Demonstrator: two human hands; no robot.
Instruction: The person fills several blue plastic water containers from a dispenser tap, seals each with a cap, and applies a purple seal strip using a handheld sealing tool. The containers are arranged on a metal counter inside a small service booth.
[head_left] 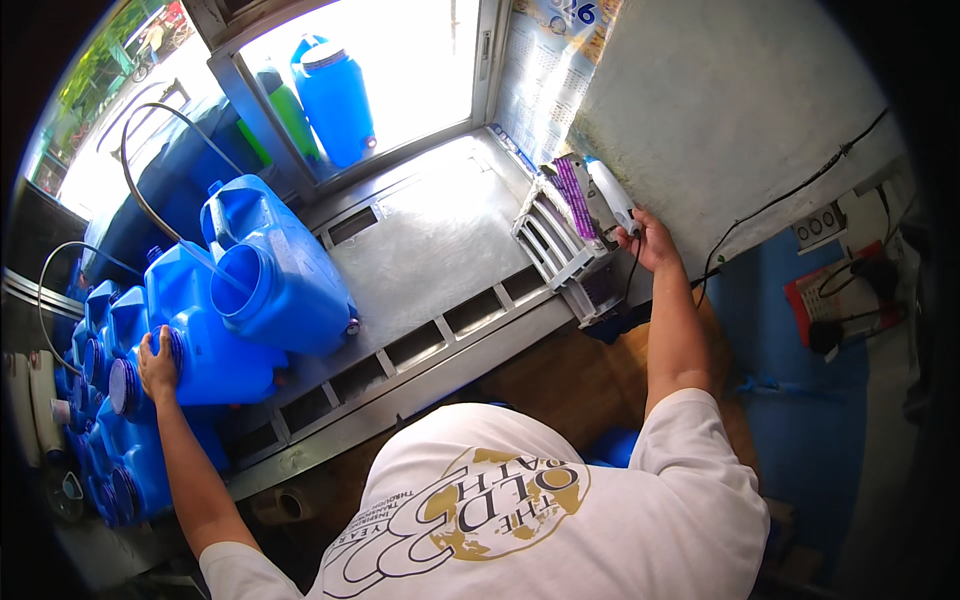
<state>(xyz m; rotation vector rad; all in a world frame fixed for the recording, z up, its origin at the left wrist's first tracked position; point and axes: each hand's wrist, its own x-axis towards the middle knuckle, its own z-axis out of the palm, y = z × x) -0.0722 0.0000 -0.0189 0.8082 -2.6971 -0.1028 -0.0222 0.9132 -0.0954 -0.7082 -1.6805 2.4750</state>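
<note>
On the left, my left hand [158, 370] is curled against the round blue cap [178, 352] of a blue plastic water jug [225, 355] lying tilted among others. Just behind it an uncapped blue jug [300, 265] has a clear hose [135, 180] running into its wide mouth. At the right, against the wall, my right hand [652, 242] closes round the lower end of a white corded handheld tool [608, 192] with a blue tip. That tool is beside a white rack [560, 240] with a purple patterned piece on it.
Several more capped blue jugs [105, 350] crowd the left side. A metal counter [440, 230] with slots along its edges runs between my hands. Past the window frame another blue jug [335, 105] stands upright. A black cable [800, 190] and a socket panel [820, 226] are on the right.
</note>
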